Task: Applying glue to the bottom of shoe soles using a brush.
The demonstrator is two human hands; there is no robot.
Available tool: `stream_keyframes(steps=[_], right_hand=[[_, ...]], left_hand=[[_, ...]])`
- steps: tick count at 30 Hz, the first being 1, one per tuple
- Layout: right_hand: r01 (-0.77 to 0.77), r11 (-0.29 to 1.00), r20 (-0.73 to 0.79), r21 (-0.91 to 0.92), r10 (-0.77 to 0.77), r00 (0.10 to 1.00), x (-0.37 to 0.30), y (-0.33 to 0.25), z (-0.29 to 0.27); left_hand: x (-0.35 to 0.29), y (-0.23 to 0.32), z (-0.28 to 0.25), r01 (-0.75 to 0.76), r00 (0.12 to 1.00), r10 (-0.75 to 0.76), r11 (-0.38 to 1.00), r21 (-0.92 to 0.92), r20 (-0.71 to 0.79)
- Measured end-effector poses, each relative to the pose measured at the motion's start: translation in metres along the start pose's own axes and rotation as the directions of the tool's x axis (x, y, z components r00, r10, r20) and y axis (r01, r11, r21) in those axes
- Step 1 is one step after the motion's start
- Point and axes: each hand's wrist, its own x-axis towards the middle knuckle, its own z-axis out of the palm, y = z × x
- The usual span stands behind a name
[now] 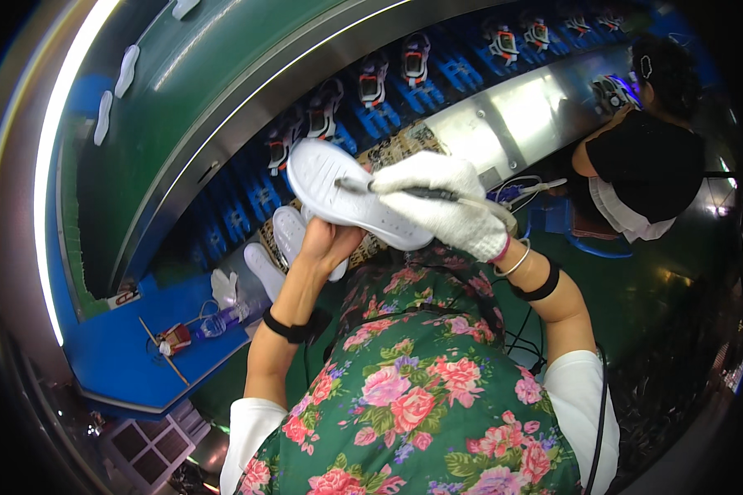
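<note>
My left hand is bare and grips a white shoe sole from beneath, its fingers mostly hidden under it. The sole is tilted, with its broad grooved end up and to the left. A white knit glove covers my right hand, which is closed round a slim brush with a dark handle. The brush's greyish tip rests on the upper face of the sole, near its broad end. Just left of and behind my left hand lie more white soles, partly covered by my arm.
Shoe uppers stand along a blue rack beyond my hands. A green conveyor belt carries several white soles. On the blue table at left are a plastic bottle, a glove and a small red item. A co-worker sits at right.
</note>
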Motion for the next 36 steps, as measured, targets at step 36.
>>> stream_keyframes(steps=[36], right_hand=[[0.352,0.876,-0.15,-0.331,-0.417,0.896,0.017,-0.015,0.017]], left_hand=[[-0.01,-0.025,0.002,0.092,0.96,0.009,0.934,-0.345,0.279]])
